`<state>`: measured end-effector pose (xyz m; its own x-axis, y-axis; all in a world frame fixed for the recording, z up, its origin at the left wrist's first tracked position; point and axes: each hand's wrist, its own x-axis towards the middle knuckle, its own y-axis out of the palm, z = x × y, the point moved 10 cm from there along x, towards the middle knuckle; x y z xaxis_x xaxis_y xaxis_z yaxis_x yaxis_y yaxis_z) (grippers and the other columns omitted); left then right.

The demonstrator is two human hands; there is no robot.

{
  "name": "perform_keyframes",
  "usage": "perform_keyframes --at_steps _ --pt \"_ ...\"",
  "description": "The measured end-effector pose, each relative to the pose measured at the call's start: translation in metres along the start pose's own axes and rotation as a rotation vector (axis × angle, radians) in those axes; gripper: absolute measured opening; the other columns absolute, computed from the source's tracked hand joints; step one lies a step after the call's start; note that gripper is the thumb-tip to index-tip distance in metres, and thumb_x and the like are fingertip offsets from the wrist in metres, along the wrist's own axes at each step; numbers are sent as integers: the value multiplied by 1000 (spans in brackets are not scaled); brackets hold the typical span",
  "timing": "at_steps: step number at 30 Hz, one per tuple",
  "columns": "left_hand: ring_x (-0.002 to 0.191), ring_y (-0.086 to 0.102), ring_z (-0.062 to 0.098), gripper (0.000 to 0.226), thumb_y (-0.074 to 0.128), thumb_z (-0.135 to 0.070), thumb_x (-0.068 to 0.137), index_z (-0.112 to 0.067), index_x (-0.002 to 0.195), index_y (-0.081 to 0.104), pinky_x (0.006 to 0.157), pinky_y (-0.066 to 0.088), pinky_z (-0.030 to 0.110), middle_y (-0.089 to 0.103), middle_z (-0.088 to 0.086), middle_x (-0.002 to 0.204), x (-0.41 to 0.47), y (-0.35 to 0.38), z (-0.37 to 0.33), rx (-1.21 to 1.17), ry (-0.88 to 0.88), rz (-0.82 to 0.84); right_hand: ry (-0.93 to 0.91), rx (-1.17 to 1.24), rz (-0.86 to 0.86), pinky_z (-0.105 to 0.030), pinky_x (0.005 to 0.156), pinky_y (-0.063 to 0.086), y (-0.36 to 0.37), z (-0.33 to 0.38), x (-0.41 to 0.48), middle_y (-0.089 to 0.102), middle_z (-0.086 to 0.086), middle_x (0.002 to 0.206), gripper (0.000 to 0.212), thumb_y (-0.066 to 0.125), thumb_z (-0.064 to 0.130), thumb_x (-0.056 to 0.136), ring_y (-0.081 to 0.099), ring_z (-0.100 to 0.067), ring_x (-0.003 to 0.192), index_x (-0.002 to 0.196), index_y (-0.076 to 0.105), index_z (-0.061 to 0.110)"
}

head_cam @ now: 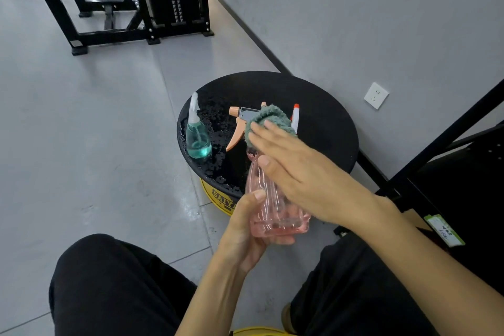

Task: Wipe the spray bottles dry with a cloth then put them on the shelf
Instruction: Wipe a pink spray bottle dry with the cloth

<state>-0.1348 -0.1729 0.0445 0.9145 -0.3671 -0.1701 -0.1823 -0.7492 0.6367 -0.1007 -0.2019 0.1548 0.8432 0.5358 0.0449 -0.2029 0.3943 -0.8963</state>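
Note:
My left hand [246, 229] grips the base of a clear pink spray bottle [266, 207] with an orange and grey trigger head [240, 123], held tilted over the near edge of a round black stool top [321, 106]. My right hand [294, 169] presses a green-grey cloth [268, 120] against the bottle's neck and head. A teal spray bottle [197, 136] with a clear nozzle stands upright on the stool's wet left side. Behind the cloth, a white and red-orange nozzle [295, 114] of another bottle shows; its body is hidden.
Water drops cover the stool top, whose yellow base [218, 196] shows below. A black metal shelf frame [436, 144] stands at the right against the grey wall, with a white socket [376, 95]. Black gym equipment [152, 3] stands far back. My knees are at the bottom.

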Motion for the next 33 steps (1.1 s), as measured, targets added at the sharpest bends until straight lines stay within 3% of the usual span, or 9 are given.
perform_keyframes --at_steps 4,8,11,13,18,22,26,28,33 --pt "75 72 26 71 85 -59 41 -23 101 76 45 56 29 74 8 97 1 8 -1 -38 4 42 115 63 -79 -11 112 -5 -16 -22 7 3 15 160 56 23 44 102 -6 7 143 153 13 24" --pt "73 73 27 95 86 -61 36 -12 113 61 44 55 29 75 8 91 0 9 2 7 -17 18 139 49 -71 -14 113 -3 -9 -17 6 2 14 160 56 25 43 103 -6 6 144 153 11 23" --pt "72 73 26 100 85 -63 38 -8 116 54 45 55 29 74 5 80 -1 9 4 41 -22 8 114 -16 -58 -15 114 -4 -6 -4 9 0 10 161 56 24 39 103 -7 1 145 153 11 19" --pt "75 72 31 104 85 -63 41 -7 122 52 46 55 30 72 11 84 1 6 5 61 -26 -8 91 -73 -58 -16 113 -6 -8 3 13 2 7 161 55 25 36 104 -5 -3 146 153 12 16" --pt "75 71 35 90 85 -60 41 -11 112 61 46 54 30 71 15 87 1 -2 3 52 -15 -32 1 -154 -48 -25 118 0 -4 15 15 7 5 161 53 27 33 104 -4 -6 147 153 16 17" --pt "73 70 37 87 84 -59 42 -16 114 63 47 55 31 71 15 89 2 -2 -1 10 15 -26 79 -48 -127 -14 114 -1 -10 7 9 8 11 161 58 30 44 101 -3 1 145 152 19 19" --pt "65 71 28 37 75 -48 55 -36 90 75 47 57 31 73 6 82 -1 5 -8 13 50 -7 117 -16 -154 -9 110 -6 -11 8 6 8 8 161 58 28 42 101 -4 0 146 152 19 17" --pt "70 72 29 31 68 -47 62 -39 92 73 48 57 31 74 6 85 -3 8 -5 34 28 17 85 -75 -123 -12 112 -7 -10 11 9 9 7 161 55 28 38 103 -4 -2 146 152 19 17" --pt "77 73 31 92 82 -62 50 -9 120 55 48 56 30 73 15 92 -4 13 3 101 -21 29 -4 -74 -84 -29 121 4 -7 10 15 17 10 159 48 25 32 104 5 -2 146 150 29 16"
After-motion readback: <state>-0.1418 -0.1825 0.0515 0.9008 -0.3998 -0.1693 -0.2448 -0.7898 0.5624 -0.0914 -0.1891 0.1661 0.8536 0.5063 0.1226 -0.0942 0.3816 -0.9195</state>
